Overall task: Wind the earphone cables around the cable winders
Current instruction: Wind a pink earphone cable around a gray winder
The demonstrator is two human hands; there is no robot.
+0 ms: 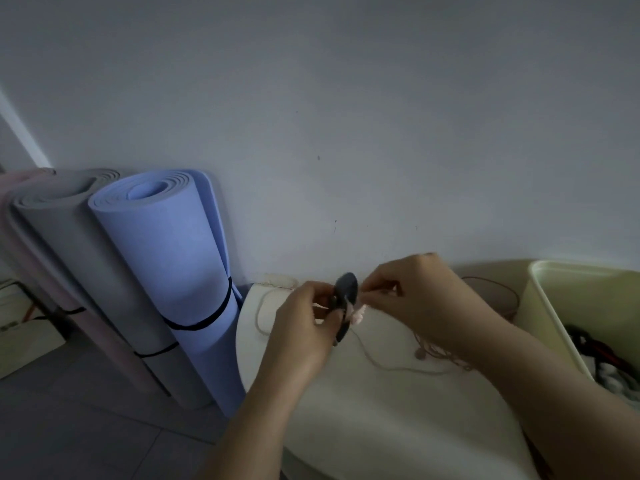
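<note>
Dark oval cable winder x1, pinched in left hand above cream tabletop | right hand pinching thin pale earphone cable beside it | foam mat rolls x3: blue, grey, pink

We hold both hands up close together in front of us, forearms bare and reaching in from the near edge. Our left hand comes from the lower middle, wrist bent a little, its fingers curled and pinching with the thumb toward the right. Our right hand comes from the lower right, palm turned down, its thumb and forefinger pinched together and pointing left, almost meeting the left fingertips.
</note>
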